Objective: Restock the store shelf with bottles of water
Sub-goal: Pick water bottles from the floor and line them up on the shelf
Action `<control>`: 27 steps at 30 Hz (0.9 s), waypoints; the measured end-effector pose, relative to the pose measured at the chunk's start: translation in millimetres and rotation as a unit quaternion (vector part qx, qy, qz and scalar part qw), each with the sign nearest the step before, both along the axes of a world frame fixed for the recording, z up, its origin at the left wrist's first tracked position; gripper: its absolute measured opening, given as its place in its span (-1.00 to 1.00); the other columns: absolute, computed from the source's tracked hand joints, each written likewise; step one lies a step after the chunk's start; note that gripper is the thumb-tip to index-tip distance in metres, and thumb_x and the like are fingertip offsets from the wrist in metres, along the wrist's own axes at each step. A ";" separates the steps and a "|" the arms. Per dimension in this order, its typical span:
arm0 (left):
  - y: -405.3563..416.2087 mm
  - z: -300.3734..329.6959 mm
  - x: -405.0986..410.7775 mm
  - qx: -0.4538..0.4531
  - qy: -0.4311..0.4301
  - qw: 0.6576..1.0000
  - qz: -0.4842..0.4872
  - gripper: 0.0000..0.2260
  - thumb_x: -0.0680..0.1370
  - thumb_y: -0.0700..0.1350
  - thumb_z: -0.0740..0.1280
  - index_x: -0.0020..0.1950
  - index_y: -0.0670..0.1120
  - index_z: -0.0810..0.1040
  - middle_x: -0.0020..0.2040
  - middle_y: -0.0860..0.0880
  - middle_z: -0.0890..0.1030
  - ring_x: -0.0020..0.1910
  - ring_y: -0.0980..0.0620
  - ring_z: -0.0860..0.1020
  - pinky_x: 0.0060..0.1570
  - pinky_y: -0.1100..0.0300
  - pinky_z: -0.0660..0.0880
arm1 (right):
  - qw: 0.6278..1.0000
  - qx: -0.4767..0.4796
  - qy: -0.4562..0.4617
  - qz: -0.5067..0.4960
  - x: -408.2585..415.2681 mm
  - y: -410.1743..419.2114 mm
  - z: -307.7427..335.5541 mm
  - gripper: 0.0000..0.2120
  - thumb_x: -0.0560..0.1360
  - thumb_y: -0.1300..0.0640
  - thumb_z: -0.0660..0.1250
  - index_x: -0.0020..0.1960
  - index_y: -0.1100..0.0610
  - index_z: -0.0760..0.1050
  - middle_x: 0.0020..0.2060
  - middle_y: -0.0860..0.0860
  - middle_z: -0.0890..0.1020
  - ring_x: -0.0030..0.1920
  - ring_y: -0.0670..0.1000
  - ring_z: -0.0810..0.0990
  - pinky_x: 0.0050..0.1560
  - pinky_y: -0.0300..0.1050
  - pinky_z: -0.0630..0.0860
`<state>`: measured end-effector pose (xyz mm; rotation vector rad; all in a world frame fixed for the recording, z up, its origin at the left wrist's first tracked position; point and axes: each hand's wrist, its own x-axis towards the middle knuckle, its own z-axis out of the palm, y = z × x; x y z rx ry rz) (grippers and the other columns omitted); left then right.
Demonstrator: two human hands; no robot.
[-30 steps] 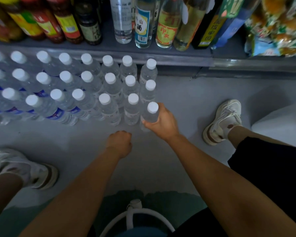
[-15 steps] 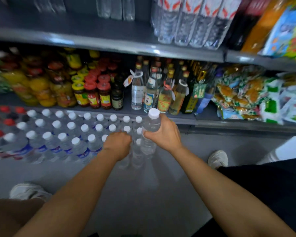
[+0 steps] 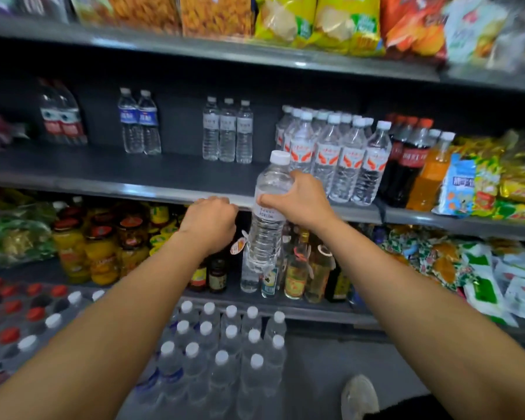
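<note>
Head view: water bottle (image 3: 266,228) in R hand (image 3: 297,199).

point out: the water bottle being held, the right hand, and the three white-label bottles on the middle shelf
water bottle (image 3: 265,237), head view, on the ribbed clear body below the label.
right hand (image 3: 300,200), head view, on the back of the hand.
three white-label bottles (image 3: 228,131), head view, on the middle bottle's label.

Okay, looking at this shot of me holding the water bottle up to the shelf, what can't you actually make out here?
- Bottle label text: too small, head view.
- Left hand: only its back shows, so whether it holds anything is hidden.
- Snack bags on top shelf: blurred, cut by the top edge.
- Floor bottles: partly hidden by the forearms.
</note>
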<state>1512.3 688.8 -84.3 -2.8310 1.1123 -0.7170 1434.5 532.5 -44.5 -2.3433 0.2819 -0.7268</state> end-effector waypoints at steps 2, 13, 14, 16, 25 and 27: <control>-3.0 19.9 18.5 -0.005 -0.016 1.000 0.002 -0.78 0.55 -0.12 0.19 0.13 -0.12 0.53 0.11 -0.11 0.54 0.14 -0.15 0.49 0.04 0.03 0.43 | 1.000 0.005 -0.004 0.009 17.0 -3.7 18.7 -0.65 0.25 -0.05 0.52 -0.08 0.11 0.54 -0.17 -0.03 0.65 -0.17 -0.05 0.60 -0.10 -0.04 0.58; -44.7 71.4 157.4 -0.027 -0.035 0.999 0.001 -0.83 0.57 -0.13 0.17 0.04 -0.13 0.51 0.07 -0.12 0.54 0.09 -0.17 0.51 -0.08 0.05 0.41 | 0.999 0.007 -0.031 0.009 164.2 -45.9 82.6 -0.67 0.23 -0.03 0.54 -0.13 0.16 0.63 -0.22 0.01 0.70 -0.20 -0.06 0.66 -0.22 -0.18 0.57; -48.8 69.9 171.9 -0.027 -0.033 0.999 0.003 -0.83 0.57 -0.12 0.17 0.06 -0.13 0.51 0.08 -0.12 0.55 0.09 -0.17 0.51 -0.08 0.05 0.42 | 0.999 0.009 -0.031 0.006 182.4 -50.6 82.1 -0.65 0.21 -0.04 0.54 -0.14 0.18 0.64 -0.21 0.04 0.71 -0.17 -0.02 0.67 -0.16 -0.08 0.59; -57.0 64.5 204.0 -0.032 -0.032 0.999 0.006 -0.81 0.56 -0.11 0.17 0.09 -0.11 0.52 0.10 -0.11 0.55 0.10 -0.17 0.52 -0.10 0.06 0.40 | 1.000 0.009 -0.027 0.009 220.9 -60.9 80.2 -0.67 0.20 -0.03 0.53 -0.19 0.19 0.64 -0.22 0.05 0.71 -0.18 -0.02 0.68 -0.13 -0.01 0.62; -89.2 38.0 305.9 -0.009 -0.006 1.000 0.011 -0.80 0.58 -0.08 0.18 0.08 -0.12 0.52 0.12 -0.10 0.53 0.10 -0.16 0.51 -0.11 0.08 0.38 | 0.999 0.001 0.027 0.019 352.4 -105.6 72.1 -0.80 0.31 0.14 0.53 -0.13 0.09 0.57 -0.08 0.01 0.68 -0.07 -0.02 0.65 0.08 -0.03 0.60; -96.5 35.7 322.8 -0.007 -0.006 1.000 0.008 -0.82 0.58 -0.08 0.18 0.06 -0.12 0.52 0.10 -0.10 0.54 0.08 -0.16 0.51 -0.13 0.09 0.35 | 0.999 0.001 0.032 0.019 374.4 -114.4 73.1 -0.83 0.31 0.17 0.52 -0.15 0.08 0.57 -0.08 0.01 0.68 -0.06 -0.03 0.65 0.08 -0.06 0.59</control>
